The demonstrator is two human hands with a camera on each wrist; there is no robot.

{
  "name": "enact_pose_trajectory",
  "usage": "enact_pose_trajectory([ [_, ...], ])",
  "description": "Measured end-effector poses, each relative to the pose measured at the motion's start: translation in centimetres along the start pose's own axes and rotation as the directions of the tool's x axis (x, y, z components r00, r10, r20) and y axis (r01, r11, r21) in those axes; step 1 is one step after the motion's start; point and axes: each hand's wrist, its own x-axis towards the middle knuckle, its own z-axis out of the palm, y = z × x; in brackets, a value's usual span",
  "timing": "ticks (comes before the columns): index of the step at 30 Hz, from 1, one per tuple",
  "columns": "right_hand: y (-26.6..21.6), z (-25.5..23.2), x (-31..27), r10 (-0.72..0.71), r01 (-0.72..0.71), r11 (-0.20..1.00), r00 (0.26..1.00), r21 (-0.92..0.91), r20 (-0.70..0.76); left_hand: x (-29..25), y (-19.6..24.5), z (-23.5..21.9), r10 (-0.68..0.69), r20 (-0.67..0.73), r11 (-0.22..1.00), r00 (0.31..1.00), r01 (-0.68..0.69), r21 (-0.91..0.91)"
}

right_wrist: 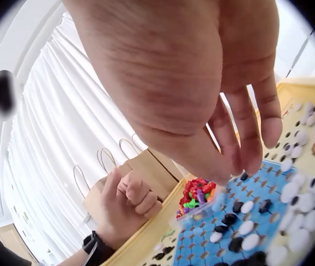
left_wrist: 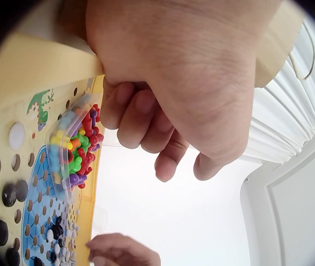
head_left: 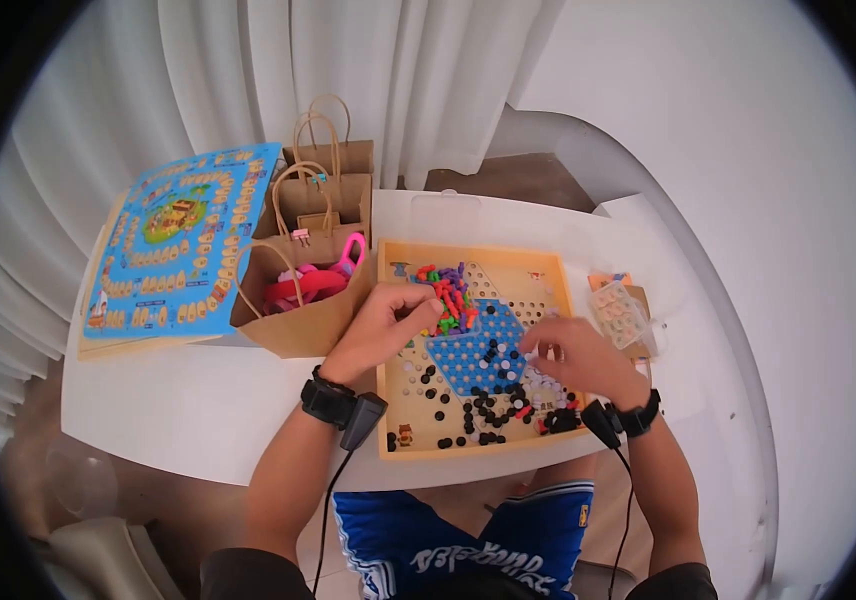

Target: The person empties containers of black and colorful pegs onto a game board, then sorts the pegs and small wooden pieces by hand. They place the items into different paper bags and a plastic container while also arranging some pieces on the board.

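A wooden game board [head_left: 413,400] with a raised rim and a blue star-patterned middle [head_left: 453,370] lies before me. My left hand [head_left: 388,320] hovers over its left side, fingers loosely curled and holding nothing. Just beyond those fingers, a clear plastic box [left_wrist: 67,166] holds red, green, purple and yellow pegs [left_wrist: 82,149]. Over the right side is my right hand [head_left: 585,358], thumb and fingers bent down with the tips close together above the blue area; nothing shows between them. Black pieces [right_wrist: 235,244] and white pieces [right_wrist: 250,241] are scattered beneath it.
Brown paper bags [head_left: 318,325] stand left of the board, the nearest holding pink and red items [head_left: 313,285]. A blue printed game board [head_left: 173,240] leans behind them. At the right, a small clear case [head_left: 618,312] sits by the table's edge.
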Motion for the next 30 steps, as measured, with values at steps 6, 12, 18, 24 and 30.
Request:
enact_pose_trajectory([
  [6,-2.0,1.1,-3.5,-0.047,0.039,0.999,0.964,0.036,0.261,-0.1,0.0,0.0,-0.010,0.012,1.000,1.000,0.010,0.000],
  [12,-1.6,3.2,-4.1,-0.176,0.206,0.966,0.966,-0.154,0.187,0.0,-0.3,-0.2,0.012,0.035,1.000,0.999,-0.011,-0.023],
  [18,-3.1,0.4,-4.3,0.042,-0.022,0.996,0.968,-0.081,0.249,-0.1,-0.5,-0.4,-0.011,0.045,1.000,0.999,0.011,0.007],
  [24,-1.5,0.8,-5.3,0.012,0.043,0.989,0.934,-0.145,0.356,-0.1,-0.2,-0.1,-0.002,0.045,1.000,0.999,0.002,-0.012],
  [30,-1.6,1.2,-5.0,0.015,0.029,0.992,0.939,-0.123,0.343,-0.1,-0.4,-0.3,-0.003,0.054,1.000,0.999,0.003,-0.003],
])
